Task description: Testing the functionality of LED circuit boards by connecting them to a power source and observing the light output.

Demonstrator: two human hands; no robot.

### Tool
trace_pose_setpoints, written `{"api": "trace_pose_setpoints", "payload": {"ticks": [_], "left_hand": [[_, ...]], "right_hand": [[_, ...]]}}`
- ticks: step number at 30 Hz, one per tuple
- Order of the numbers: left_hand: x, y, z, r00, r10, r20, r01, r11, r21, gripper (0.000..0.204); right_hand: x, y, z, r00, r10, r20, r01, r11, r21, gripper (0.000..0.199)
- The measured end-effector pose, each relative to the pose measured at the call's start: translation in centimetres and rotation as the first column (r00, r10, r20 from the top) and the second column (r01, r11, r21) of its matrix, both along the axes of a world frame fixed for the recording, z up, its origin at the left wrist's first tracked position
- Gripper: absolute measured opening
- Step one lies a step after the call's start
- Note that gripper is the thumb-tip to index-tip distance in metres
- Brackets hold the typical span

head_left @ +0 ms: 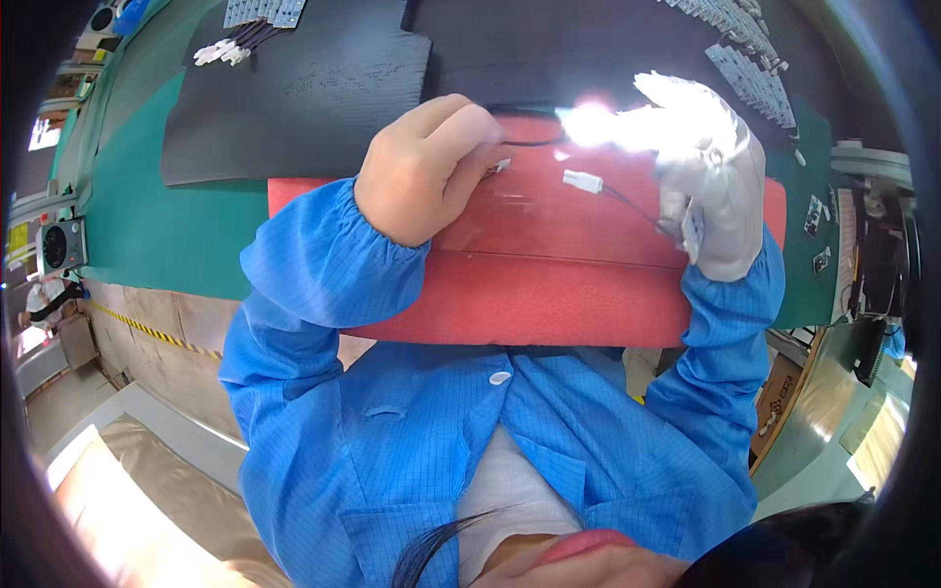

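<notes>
My left hand (421, 167), bare, is closed with its fingertips pinched on a dark cable (534, 144). Beneath those fingertips a small white connector (498, 167) partly shows. The cable runs right to a brightly lit LED board (627, 127), whose glare washes out its shape. My right hand (720, 196), in a white glove, is closed around the board's right end. From below that glove comes a thin wire (627, 204) ending in a white plug (583, 181), over the red mat; the glove hides where this wire begins.
A red mat (529, 304) covers the near edge of the green table (196, 245). Black sheets (294, 118) lie behind it. LED boards with white plugs (223, 51) are at the back left, more LED boards (753, 83) at the back right. Small parts (816, 216) lie farther right.
</notes>
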State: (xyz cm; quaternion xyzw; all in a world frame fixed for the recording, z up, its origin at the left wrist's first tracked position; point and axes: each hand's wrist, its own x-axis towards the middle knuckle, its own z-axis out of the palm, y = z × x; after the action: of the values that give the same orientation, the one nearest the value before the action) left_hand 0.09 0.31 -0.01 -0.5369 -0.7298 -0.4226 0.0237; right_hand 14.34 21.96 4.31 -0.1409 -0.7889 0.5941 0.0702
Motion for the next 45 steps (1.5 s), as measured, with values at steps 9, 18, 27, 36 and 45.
{"api": "trace_pose_setpoints", "payload": {"ticks": [9, 18, 27, 36, 45], "left_hand": [[-0.5, -0.3, -0.3, 0.993, -0.052, -0.103, 0.054, 0.998, 0.016, 0.009], [-0.7, 0.0, -0.4, 0.994, -0.064, -0.091, 0.068, 0.997, 0.042, 0.013], [-0.9, 0.2, -0.3, 0.989, -0.084, -0.118, 0.092, 0.993, 0.067, 0.016], [-0.7, -1.1, 3.3, 0.821, -0.303, 0.484, 0.180, 0.942, 0.284, 0.011], [-13.9, -5.7, -1.0, 0.770, 0.475, -0.426, -0.583, 0.795, -0.167, 0.017]], "right_hand": [[-0.9, 1.2, -2.2, 0.984, 0.122, 0.127, -0.110, 0.989, -0.100, 0.030], [-1.5, 0.0, -2.2, 0.973, -0.128, 0.190, 0.172, 0.957, -0.233, 0.041], [-1.1, 0.6, -2.1, 0.999, -0.017, 0.044, 0.012, 0.994, 0.113, 0.031], [-1.0, 0.0, -0.9, 0.997, -0.041, 0.058, 0.052, 0.980, -0.192, 0.073], [-1.1, -0.4, -1.5, 0.995, -0.015, -0.101, -0.028, 0.908, -0.418, 0.060]]}}
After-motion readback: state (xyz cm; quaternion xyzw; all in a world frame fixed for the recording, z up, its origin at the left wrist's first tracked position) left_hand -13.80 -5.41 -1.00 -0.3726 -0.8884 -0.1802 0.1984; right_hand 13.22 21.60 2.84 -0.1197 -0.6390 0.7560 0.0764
